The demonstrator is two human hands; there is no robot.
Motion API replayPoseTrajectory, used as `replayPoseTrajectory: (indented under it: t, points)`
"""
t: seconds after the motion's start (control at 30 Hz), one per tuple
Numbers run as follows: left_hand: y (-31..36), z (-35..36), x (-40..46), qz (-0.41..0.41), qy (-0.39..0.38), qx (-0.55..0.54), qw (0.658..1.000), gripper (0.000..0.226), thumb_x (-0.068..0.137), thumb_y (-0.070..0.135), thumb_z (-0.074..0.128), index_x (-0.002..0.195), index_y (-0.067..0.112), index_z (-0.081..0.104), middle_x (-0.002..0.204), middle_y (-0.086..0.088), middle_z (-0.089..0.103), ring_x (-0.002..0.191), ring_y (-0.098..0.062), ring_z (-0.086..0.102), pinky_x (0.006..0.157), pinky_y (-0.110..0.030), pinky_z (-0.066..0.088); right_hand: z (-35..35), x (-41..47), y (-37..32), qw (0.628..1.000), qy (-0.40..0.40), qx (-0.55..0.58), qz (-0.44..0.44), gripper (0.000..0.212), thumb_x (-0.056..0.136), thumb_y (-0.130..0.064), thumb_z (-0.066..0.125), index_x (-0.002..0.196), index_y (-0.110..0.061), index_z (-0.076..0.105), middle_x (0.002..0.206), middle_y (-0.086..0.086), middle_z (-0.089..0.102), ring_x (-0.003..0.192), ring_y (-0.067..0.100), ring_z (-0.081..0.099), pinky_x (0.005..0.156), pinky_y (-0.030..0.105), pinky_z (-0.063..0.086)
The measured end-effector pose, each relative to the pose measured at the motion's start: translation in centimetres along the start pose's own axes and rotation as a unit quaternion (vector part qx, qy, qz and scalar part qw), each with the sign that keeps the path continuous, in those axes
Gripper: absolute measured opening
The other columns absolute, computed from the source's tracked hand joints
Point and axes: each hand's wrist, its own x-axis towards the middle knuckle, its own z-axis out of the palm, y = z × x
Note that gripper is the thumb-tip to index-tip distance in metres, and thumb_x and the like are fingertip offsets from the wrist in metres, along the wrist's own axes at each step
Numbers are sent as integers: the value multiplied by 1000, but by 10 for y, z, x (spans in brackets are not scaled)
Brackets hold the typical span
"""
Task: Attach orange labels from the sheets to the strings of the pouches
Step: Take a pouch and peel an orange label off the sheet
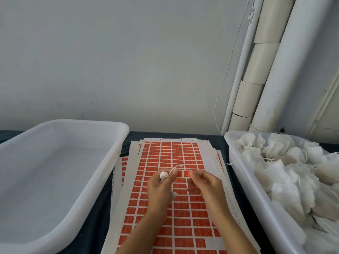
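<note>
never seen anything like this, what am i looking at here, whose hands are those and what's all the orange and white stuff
There is no machine here. This is a single picture from a camera worn on a person's head, looking forward and down at their own two bare hands over a dark table.

In the middle lies a stack of sheets covered with rows of small orange labels. On the left stands an empty white tub. On the right a second tub is heaped with white pouches.

The left hand holds one pouch, with its string running out over the sheets. The right hand has its fingertips pinched together just above the labels; whether it has a label between them is too blurred to tell.
</note>
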Motion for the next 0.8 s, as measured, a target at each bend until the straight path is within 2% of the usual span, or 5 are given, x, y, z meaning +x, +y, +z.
replayPoseTrajectory:
  t: [0.13,0.27,0.4,0.5,0.8]
  points:
    - [-1,0,-1,-5,2,-3,1000,25,81,29,70,78,6,62,57,1,57,44,-4,49,46,-10,43,1,1,1,998,10,-63,0,14,80,-37,67,83,-24,66,80,-10,70,73,7,68,65,14,54]
    - [-3,-1,-1,-3,4,5,1000,24,81,29,71,78,6,65,58,2,59,47,-4,51,47,-9,43,0,0,2,998,-22,-60,1,12,83,-34,66,86,-23,64,81,-9,69,75,6,67,62,12,51]
    - [-3,-4,0,-20,-34,6,999,28,80,32,70,78,5,64,57,1,57,48,-6,48,48,-12,44,0,-1,2,993,-110,21,37,15,85,-29,65,90,-15,62,79,0,69,73,14,67,68,19,53]
    - [-3,-6,1,-29,-51,10,998,38,81,31,69,87,-6,61,60,-5,53,51,-9,43,49,-14,43,-2,-1,2,986,-144,71,47,15,86,-29,64,89,-14,61,69,2,63,66,14,61,74,24,53]
    - [-2,-7,1,-18,-48,22,998,37,82,31,69,87,-5,61,57,-3,51,47,-6,41,46,-14,40,-2,-1,2,993,-110,-25,-28,16,89,-28,59,81,-14,59,61,-3,62,60,12,61,69,19,54]
